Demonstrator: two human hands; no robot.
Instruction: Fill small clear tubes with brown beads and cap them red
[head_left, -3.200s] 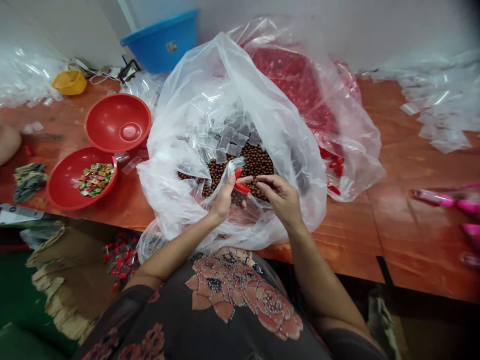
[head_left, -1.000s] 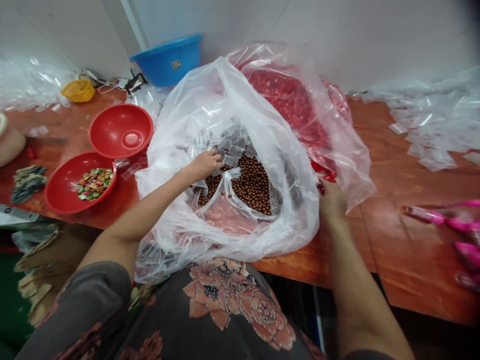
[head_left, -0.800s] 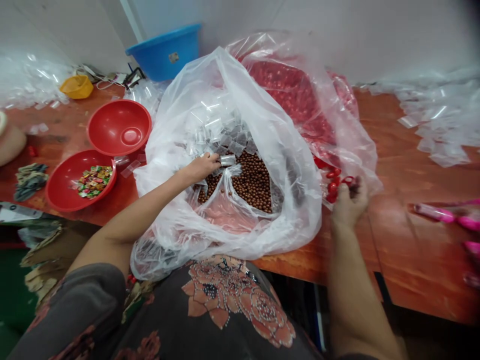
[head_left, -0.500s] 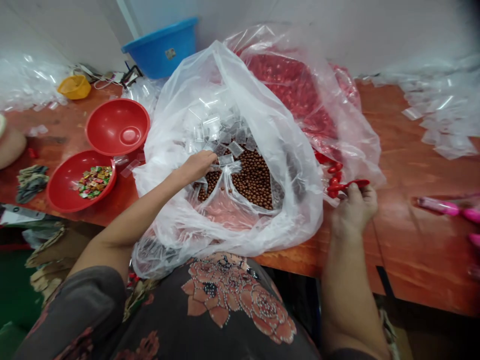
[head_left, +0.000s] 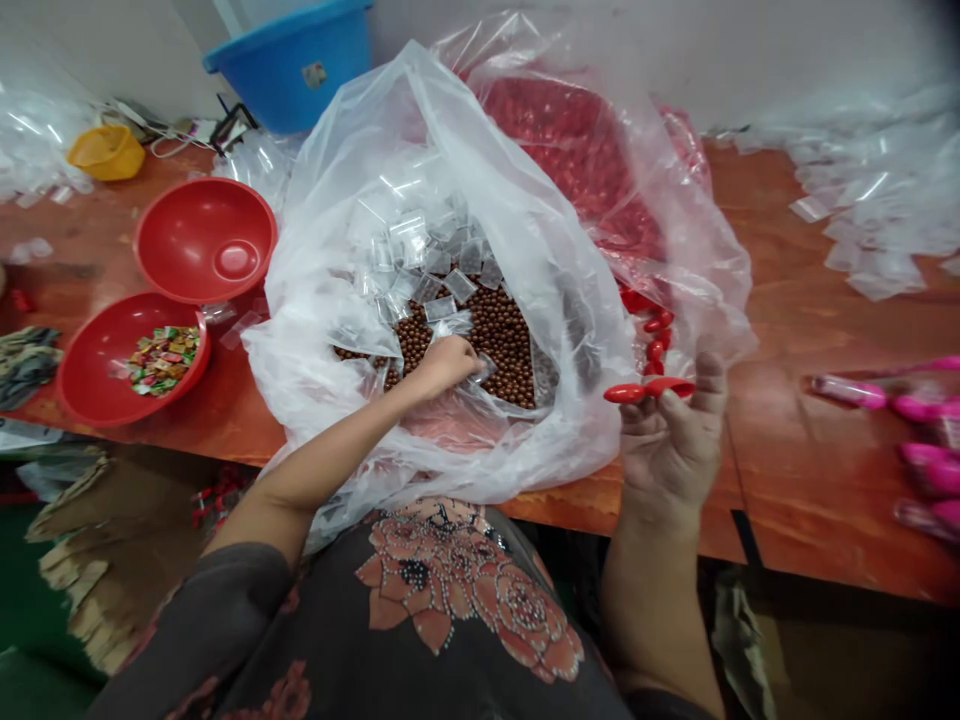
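Left hand [head_left: 448,362] sits in the clear bag [head_left: 360,200], fingers closed on a small pouch [head_left: 480,368] over brown beads [head_left: 502,335]; right hand [head_left: 675,440] fingers pinch a red spoon [head_left: 646,390]

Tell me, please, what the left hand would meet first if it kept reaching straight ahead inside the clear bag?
Most likely the brown beads just beyond the left hand, then the small clear packets heaped behind them in the big clear bag; depth is hard to judge.

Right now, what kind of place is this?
Probably a small hand-packing workshop: a big clear bag of brown beads and tiny zip pouches, loose pouches piled on the wooden table, and red bowls for sorting.
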